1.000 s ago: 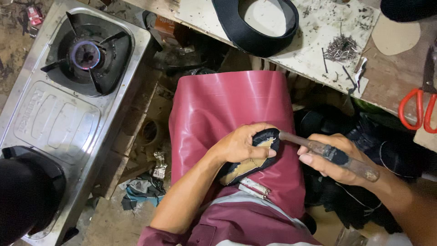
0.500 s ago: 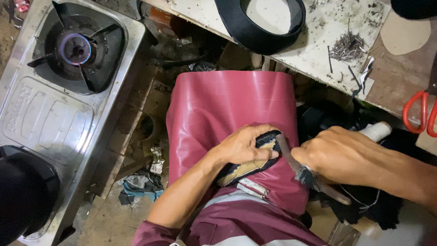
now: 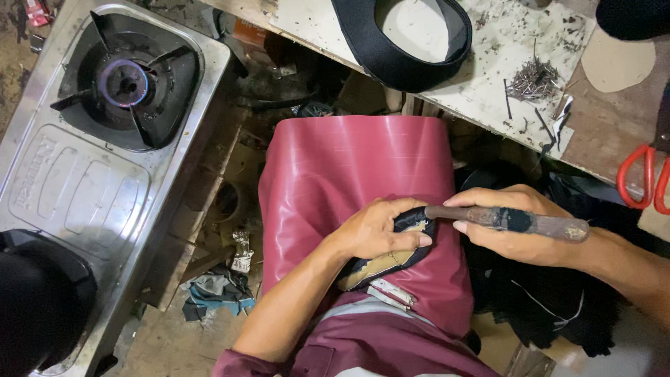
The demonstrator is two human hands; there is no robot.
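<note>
My left hand (image 3: 377, 229) presses down on a black shoe upper with a tan insole (image 3: 382, 262), which lies on the dark red apron (image 3: 356, 164) across my lap. My right hand (image 3: 520, 227) grips a worn wooden-handled tool (image 3: 509, 220), held roughly level, its front end meeting the black edge of the shoe just past my left fingertips. The tool's head is hidden between hand and shoe.
A lit steel gas stove (image 3: 105, 139) stands at the left. The workbench (image 3: 488, 63) at the top carries a black shoe piece (image 3: 401, 45), a pile of small nails (image 3: 534, 77), a tan cut-out (image 3: 618, 63) and red-handled scissors (image 3: 642, 178). Scraps litter the floor (image 3: 216, 293).
My right hand swung back toward my body with the tool, then returned; the handle now lies level again with its end at the shoe. My left hand stayed on the shoe.
</note>
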